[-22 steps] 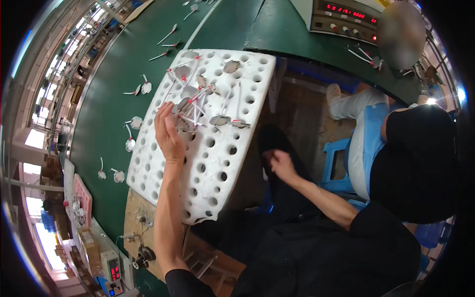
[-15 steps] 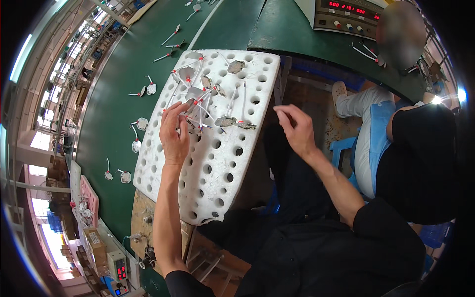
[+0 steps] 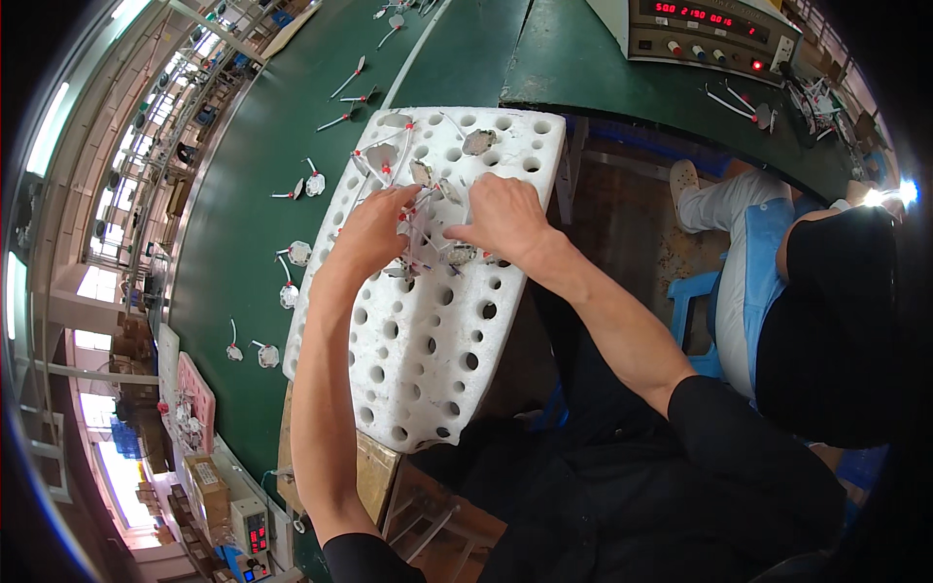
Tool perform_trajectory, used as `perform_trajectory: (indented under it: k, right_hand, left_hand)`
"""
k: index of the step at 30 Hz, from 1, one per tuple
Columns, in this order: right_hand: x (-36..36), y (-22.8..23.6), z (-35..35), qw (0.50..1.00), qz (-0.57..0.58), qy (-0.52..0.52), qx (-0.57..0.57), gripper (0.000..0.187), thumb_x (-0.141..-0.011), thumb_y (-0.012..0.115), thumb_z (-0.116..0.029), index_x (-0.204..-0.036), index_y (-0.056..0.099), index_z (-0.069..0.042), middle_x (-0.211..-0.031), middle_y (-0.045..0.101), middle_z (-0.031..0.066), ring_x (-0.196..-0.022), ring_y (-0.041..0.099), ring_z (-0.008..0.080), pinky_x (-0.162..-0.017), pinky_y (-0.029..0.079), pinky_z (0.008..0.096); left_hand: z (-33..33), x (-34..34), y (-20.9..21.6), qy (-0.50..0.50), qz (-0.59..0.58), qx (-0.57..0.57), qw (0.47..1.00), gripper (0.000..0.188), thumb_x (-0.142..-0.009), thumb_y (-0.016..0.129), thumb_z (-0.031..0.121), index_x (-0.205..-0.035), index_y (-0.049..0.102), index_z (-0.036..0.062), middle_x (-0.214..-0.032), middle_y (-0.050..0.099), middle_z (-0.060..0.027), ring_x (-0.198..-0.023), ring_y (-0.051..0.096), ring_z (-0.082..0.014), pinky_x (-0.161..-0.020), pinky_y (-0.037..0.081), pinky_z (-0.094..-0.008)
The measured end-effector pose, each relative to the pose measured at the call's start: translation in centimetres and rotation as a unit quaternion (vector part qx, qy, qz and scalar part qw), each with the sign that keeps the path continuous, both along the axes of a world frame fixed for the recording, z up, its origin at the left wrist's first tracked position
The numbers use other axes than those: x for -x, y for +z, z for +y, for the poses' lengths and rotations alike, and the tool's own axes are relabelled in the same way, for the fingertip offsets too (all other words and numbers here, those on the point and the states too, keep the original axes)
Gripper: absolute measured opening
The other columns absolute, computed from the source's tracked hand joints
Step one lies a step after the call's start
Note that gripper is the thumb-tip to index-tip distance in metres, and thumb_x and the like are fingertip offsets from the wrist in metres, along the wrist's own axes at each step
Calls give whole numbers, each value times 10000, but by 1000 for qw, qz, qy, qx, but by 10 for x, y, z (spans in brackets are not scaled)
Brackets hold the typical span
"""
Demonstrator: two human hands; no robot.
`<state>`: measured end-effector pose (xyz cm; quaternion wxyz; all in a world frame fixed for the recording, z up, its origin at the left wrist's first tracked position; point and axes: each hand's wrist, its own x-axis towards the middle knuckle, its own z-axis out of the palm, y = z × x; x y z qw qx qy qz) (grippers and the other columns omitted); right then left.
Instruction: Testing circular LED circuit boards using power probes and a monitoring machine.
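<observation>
Several small grey discs with white wires and red ends, such as one round wired disc [image 3: 478, 143], lie on a white foam board [image 3: 389, 335] full of round holes. My left hand [image 3: 371, 231] is over the middle of this cluster, its fingers bent and closed around a wired disc that they mostly cover. Close beside it on the right, my right hand [image 3: 507, 216] reaches down with curled fingers and thumb drawn in among the wires. What it pinches is hidden. Another wired disc [image 3: 459, 255] lies just below the right thumb.
The green table [image 3: 233, 291] at left carries more wired discs [image 3: 314, 183]. A power supply [image 3: 709, 39] with red digits stands at the far right, near loose wired pieces [image 3: 748, 109]. A person [image 3: 826, 291] sits to my right. A pink tray [image 3: 194, 398] is at lower left.
My right hand has moved left, from beyond the board's right edge onto the wired discs. My left hand stays at the cluster. The view has shifted slightly, and the power supply's digits differ.
</observation>
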<state>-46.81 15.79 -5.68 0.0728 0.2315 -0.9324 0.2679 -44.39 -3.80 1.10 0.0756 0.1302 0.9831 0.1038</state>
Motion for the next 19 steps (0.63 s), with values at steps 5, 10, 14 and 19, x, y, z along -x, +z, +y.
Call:
perform_trajectory:
  k: [5,10,14,19]
  right_hand:
    - [7,-1,-1,996,-74,4,49,371,-688,783,-315,-848,700,9,-835,683,193,-825,688,331,-759,545,420]
    - [18,-12,-3,978,-138,29,152,290,-654,720,-203,-847,688,12,-826,678,196,-835,675,346,-760,538,414]
    - [19,-12,-6,954,-177,88,225,305,-678,705,-205,-881,676,20,-838,680,193,-825,676,325,-757,530,402]
    - [19,-19,-13,876,-278,119,377,362,-781,700,-220,-1063,619,-9,-995,693,131,-872,662,268,-796,500,360]
  left_hand:
    - [0,-3,-7,-17,72,57,996,612,-678,724,-8,-1269,597,86,-1117,604,-117,-1089,572,-293,-953,458,-375]
    - [-8,-7,-17,12,87,28,996,508,-711,713,-6,-1204,636,92,-1069,589,-102,-1024,597,-291,-868,485,-383]
    - [-14,-16,-15,0,134,23,991,408,-741,660,-22,-1131,659,94,-1061,588,-95,-988,606,-299,-840,496,-396]
    - [-31,-29,-13,8,149,60,987,375,-765,615,-16,-1121,655,91,-1063,589,-96,-1057,581,-295,-868,489,-383]
